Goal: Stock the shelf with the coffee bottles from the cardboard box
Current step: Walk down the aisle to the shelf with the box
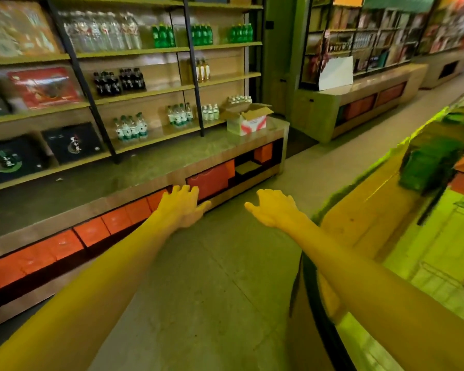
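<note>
An open white cardboard box [246, 121] with red markings stands on the counter [172, 156] at the far end of the shelf unit, flaps up; its contents are hidden. Small white-capped bottles [239, 99] stand on the shelf just behind it. Both my arms reach forward over the aisle floor. My left hand [183, 205] is empty with fingers spread, near the counter's lower edge. My right hand [272, 207] is empty too, fingers loosely apart. Both hands are well short of the box.
The shelves [156, 92] hold clear water bottles, green bottles [163, 36], dark bottles [118, 81] and white-green bottles [130, 127]. Orange boxes [91, 231] fill the base under the counter. A yellow-green display unit [386, 210] lines the aisle's right side. Another counter [359, 103] stands farther back.
</note>
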`<state>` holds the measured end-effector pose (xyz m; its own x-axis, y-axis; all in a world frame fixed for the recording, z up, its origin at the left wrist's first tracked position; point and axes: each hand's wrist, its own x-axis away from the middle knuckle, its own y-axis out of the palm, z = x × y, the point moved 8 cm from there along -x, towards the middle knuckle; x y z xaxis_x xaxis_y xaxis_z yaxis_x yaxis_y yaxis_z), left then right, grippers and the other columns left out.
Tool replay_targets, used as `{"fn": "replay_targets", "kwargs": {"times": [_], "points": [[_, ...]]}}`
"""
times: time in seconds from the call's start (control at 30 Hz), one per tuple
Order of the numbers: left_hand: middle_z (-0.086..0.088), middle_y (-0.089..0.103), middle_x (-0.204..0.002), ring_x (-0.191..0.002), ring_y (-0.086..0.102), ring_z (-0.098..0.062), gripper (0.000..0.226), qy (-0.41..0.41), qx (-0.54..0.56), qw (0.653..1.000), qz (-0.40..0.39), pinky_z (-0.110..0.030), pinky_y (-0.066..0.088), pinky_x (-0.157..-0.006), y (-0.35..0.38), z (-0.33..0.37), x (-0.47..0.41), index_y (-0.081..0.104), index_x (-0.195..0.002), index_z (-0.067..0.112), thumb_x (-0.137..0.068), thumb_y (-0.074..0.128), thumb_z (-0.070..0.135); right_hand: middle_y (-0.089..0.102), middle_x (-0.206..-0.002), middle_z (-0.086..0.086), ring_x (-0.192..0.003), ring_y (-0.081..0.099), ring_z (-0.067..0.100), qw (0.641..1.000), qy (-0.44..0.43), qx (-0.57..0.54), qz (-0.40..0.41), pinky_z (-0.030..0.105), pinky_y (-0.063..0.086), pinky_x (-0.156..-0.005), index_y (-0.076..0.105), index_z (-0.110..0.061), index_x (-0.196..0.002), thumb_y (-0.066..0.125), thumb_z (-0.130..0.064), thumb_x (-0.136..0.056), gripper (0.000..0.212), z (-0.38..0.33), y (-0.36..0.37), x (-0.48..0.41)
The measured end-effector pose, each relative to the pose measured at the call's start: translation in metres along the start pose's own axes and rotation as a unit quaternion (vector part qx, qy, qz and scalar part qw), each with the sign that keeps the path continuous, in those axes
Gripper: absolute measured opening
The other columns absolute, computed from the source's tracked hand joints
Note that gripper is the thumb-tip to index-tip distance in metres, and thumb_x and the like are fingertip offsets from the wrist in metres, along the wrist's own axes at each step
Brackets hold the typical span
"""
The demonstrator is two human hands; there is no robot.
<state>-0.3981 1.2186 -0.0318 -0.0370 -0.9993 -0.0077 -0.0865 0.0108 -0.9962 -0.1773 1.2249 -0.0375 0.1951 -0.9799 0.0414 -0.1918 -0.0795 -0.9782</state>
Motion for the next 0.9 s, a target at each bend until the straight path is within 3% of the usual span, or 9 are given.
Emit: {"fn": "replay_targets", "kwargs": {"times": [0.13,0.3,0.6,0.9], "points": [[-0.011,0.046,-0.144,-0.131,0.042,-0.034,0.071,0.021,-0.008,1.000,0.005,-0.053,0.039,-0.103,0.014,-0.004,-0.129,0.043,-0.140,0.014,-0.095,0.029,0.066,0.047,-0.147,0.011,-0.134,0.043,0.032,1.000,0.025,0.000,0.006,0.055,0.035,-0.107,0.042,-0.013,-0.145,0.038,-0.059,-0.098,0.066,0.029,-0.002,-0.118],[-0.011,0.044,-0.145,-0.133,0.040,-0.034,0.068,0.045,0.000,0.999,-0.001,-0.052,0.039,-0.104,0.021,-0.001,-0.291,0.043,-0.140,0.013,-0.096,0.029,0.064,0.056,-0.135,0.010,-0.125,0.051,0.031,1.000,0.016,-0.004,0.027,0.053,0.040,-0.102,0.053,-0.014,-0.130,0.039,-0.057,-0.098,0.056,0.059,-0.021,-0.270],[-0.010,0.047,-0.140,-0.129,0.043,-0.033,0.066,0.067,0.013,0.998,-0.003,-0.050,0.042,-0.100,0.019,-0.006,-0.564,0.047,-0.134,0.014,-0.096,0.028,0.065,0.049,-0.144,0.009,-0.132,0.045,0.032,0.999,0.027,-0.009,0.015,0.056,0.034,-0.108,0.045,-0.013,-0.142,0.038,-0.055,-0.099,0.061,0.095,-0.039,-0.531],[-0.010,0.047,-0.142,-0.129,0.043,-0.033,0.069,0.092,0.014,0.996,0.006,-0.050,0.040,-0.103,0.037,-0.021,-0.863,0.045,-0.138,0.013,-0.096,0.027,0.066,0.053,-0.138,0.010,-0.129,0.047,0.033,0.998,0.055,-0.017,0.010,0.057,0.037,-0.105,0.050,-0.013,-0.135,0.039,-0.056,-0.098,0.058,0.145,-0.038,-0.816]]}}
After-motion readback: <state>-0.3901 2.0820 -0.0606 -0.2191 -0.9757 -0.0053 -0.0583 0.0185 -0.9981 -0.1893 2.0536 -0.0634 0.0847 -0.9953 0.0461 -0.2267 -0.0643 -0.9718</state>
